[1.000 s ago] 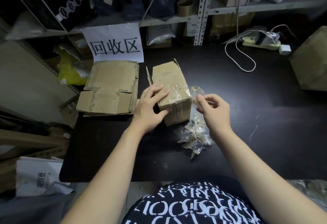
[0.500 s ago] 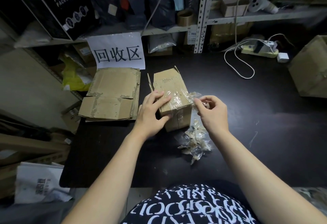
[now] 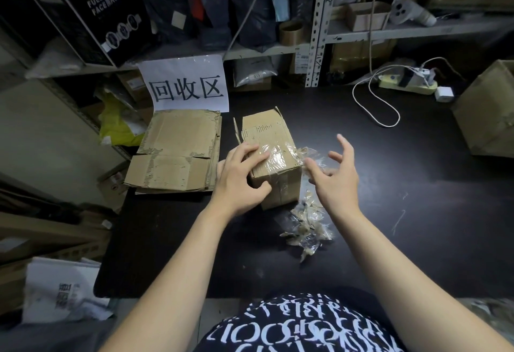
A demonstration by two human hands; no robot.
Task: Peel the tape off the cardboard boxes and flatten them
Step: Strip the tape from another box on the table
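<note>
– Where's the box?

– The cardboard box (image 3: 267, 140) is near the middle of the frame on the dark surface (image 3: 403, 198). It sits just right of a stack of flattened cardboard (image 3: 178, 154) and below and to the right of the white sign (image 3: 186, 87).

– Which way does it lie?

– Lengthwise away from the person. Its long axis runs from the centre of the frame up toward the shelving, and the far end leans a little to the left. That far end is open, with flaps sticking out. The near end faces the person and is closed, with tape running down it.

– And the hands?

– The left hand (image 3: 239, 182) holds the box's near left corner, fingers across the top and thumb hooked on the near end face. The right hand (image 3: 336, 179) is spread wide in the air just right of the box and grips nothing.

– Any tape on it?

– A band of clear tape (image 3: 274, 155) glints across the top, toward the near end. A crumpled bit hangs off the right edge, close to the right fingertips. I cannot tell whether they touch it. A heap of tape scraps (image 3: 307, 229) lies on the surface at the box's near right corner.

– Anything else on there?

– A larger carton (image 3: 486, 118) stands at the right edge, well apart. A white cable (image 3: 372, 107) loops at the upper right, beside a power strip (image 3: 406, 86)
</note>
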